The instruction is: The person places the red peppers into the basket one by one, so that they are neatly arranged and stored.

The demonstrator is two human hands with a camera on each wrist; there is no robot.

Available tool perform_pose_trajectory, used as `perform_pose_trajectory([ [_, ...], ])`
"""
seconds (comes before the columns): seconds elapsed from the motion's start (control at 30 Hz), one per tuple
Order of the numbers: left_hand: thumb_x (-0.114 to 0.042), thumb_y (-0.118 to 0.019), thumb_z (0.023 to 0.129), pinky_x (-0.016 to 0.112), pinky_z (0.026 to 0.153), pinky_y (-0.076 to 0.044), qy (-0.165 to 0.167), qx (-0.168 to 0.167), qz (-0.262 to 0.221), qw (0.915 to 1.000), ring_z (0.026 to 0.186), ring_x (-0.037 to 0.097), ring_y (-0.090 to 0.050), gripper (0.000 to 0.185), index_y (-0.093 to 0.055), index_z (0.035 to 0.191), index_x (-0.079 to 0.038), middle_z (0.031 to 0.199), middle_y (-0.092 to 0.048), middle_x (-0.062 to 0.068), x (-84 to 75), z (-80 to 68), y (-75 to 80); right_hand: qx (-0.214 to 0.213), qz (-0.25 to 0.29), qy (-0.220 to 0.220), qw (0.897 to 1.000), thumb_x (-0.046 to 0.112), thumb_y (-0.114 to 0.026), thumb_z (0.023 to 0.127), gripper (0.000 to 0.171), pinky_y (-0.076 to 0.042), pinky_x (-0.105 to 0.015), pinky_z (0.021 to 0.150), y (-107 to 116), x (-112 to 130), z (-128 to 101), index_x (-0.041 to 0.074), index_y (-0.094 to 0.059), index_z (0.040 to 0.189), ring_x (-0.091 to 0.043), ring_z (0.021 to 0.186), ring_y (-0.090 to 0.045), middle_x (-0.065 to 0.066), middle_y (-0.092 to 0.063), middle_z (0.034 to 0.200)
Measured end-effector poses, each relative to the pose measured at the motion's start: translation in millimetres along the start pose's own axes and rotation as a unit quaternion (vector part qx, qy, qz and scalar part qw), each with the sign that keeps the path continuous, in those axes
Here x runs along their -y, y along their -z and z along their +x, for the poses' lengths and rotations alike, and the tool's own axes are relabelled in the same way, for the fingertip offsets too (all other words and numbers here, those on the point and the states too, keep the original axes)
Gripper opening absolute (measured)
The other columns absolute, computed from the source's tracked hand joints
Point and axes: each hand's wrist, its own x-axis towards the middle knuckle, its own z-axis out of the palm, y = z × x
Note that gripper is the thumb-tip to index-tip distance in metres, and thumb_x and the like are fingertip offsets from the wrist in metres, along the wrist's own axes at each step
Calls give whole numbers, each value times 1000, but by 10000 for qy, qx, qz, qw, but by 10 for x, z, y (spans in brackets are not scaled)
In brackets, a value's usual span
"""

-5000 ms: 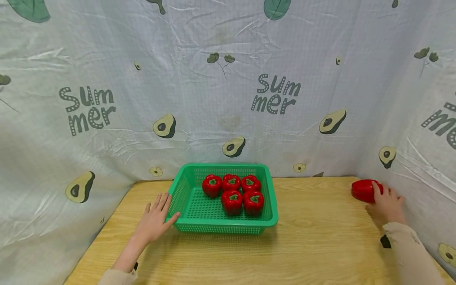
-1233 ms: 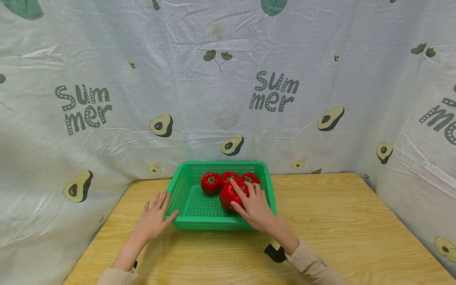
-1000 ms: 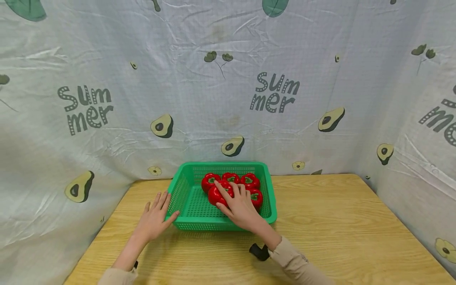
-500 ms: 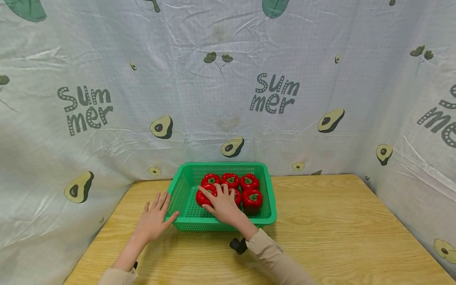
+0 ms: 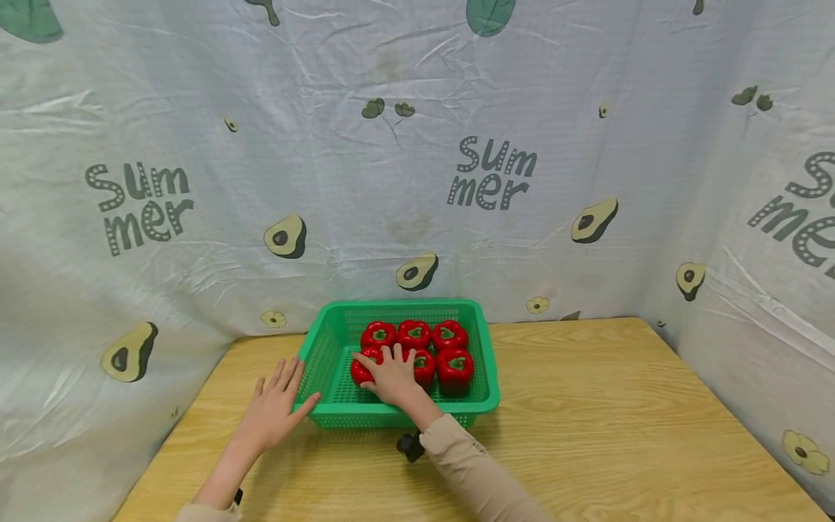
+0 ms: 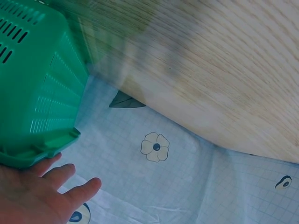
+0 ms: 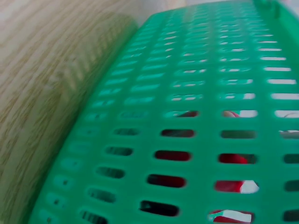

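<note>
Right hand: the right hand [image 5: 389,375] is reaching into the green perforated plastic basket [image 5: 329,346], its fingers curving over the front-left glossy red bell pepper [image 5: 360,370] and gripping it (the pepper is sitting on the basket floor).
Left hand: the left hand [image 5: 274,410] is lying with its fingers straight and spread against the basket's left front corner, its thumb touching the wall [image 6: 42,98].
Other peppers: five more red bell peppers [image 5: 454,365] are standing in the basket, stems up.
Surface: the light wooden table [image 5: 600,428] is carrying the basket.
Backdrop: an avocado-printed pale cloth [image 5: 417,181] is hanging behind.
</note>
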Motion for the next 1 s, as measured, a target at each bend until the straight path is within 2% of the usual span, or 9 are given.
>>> perform_pose_trajectory([
  [0.27,-48,-42,90,65,98,-21,65,50,-40,10000,133,42,-20,72,-28,138,4,145,-24,23,2,-16,22,158,70,-336,9993,42,-47,89,55,-21,-57,104,18,54,27,40,-25,139,-32,133,-23,-13,-29,140],
  [0.4,-48,-42,90,65,98,-20,73,72,-63,9999,133,42,-20,72,-27,138,4,145,-23,23,-3,-9,23,109,43,-484,9988,36,-48,90,54,-21,-57,104,47,67,23,40,-27,139,-33,134,-22,-11,-27,143],
  [0.53,-48,-42,90,65,98,-20,46,45,-73,10000,132,42,-20,72,-28,138,4,145,-23,23,-5,1,21,142,214,-521,9983,24,-54,88,56,-20,-57,105,62,68,18,37,-31,137,-34,134,-21,-9,-28,143],
  [0.7,-48,-42,90,65,98,-20,44,28,-40,10000,132,42,-20,72,-28,138,3,145,-23,23,10,9,5,212,464,-464,9976,10,-58,83,65,-17,-59,105,72,50,4,33,-32,138,-36,134,-20,-11,-23,147],
  [1.0,-48,-43,89,66,97,-21,43,-21,-68,10000,132,43,-21,71,-30,138,3,144,-26,23,-4,-9,-12,269,836,-362,9955,38,-44,92,51,-15,-61,104,78,1,-53,32,-27,141,-38,135,-19,-18,-16,148],
])
